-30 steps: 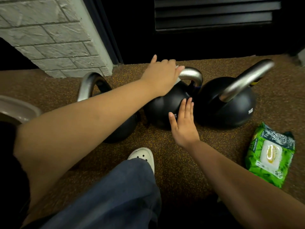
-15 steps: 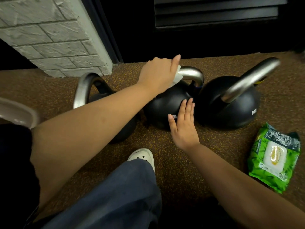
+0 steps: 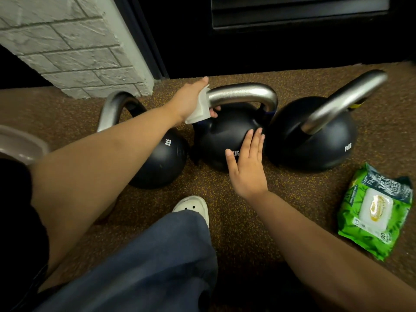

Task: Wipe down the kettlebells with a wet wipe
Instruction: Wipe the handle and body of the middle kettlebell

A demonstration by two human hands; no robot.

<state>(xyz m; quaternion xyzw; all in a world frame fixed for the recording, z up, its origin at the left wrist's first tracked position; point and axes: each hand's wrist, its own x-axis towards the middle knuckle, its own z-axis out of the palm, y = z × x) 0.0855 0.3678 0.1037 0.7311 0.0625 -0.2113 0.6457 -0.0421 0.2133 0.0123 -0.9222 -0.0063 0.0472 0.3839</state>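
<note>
Three black kettlebells with steel handles stand in a row on the speckled brown floor: the left kettlebell (image 3: 161,162), the middle kettlebell (image 3: 221,134) and the right kettlebell (image 3: 315,140). My left hand (image 3: 191,99) is wrapped around the left end of the middle kettlebell's handle, with a white wet wipe (image 3: 199,109) between palm and steel. My right hand (image 3: 247,164) lies flat and open against the front of the middle kettlebell's body, partly covering its weight marking. My left forearm hides part of the left kettlebell.
A green pack of wet wipes (image 3: 374,210) lies on the floor at the right. A white brick pillar (image 3: 74,46) stands at the back left and a dark slatted wall behind. My white shoe (image 3: 191,207) and blue trouser leg are in front.
My left hand with the wipe slid from the top of the middle handle down to its left end, uncovering most of the handle. My right hand stayed on the ball.
</note>
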